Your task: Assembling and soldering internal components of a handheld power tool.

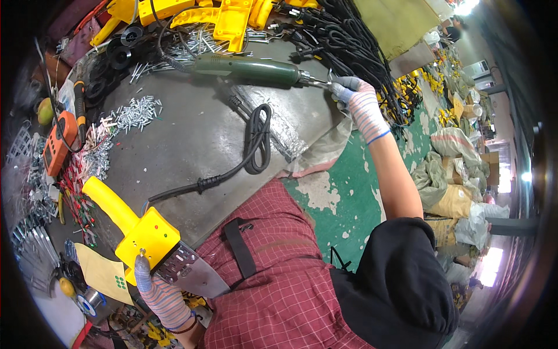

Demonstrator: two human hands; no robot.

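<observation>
My left hand (165,299), in a striped knit glove, grips a yellow pistol-shaped tool housing (146,235) at the lower left. Its thumb presses beside a screw head on the yellow face. A flat metal plate (200,279) with holes extends from the housing toward my lap. From the housing's handle a black power cord (256,142) runs, bundled, onto the table. At the upper right, my gloved right hand (361,104) has its fingers closed around the bit end of a green electric screwdriver (247,71), which lies sideways; the fingertips partly hide the tip.
Loose screws (138,113) are piled on the grey metal table (168,151). Yellow housing parts (232,23) and black cords (343,41) lie along the far side. An orange meter (60,143) and coloured wires (78,195) are at left; sacks (453,198) stand at right.
</observation>
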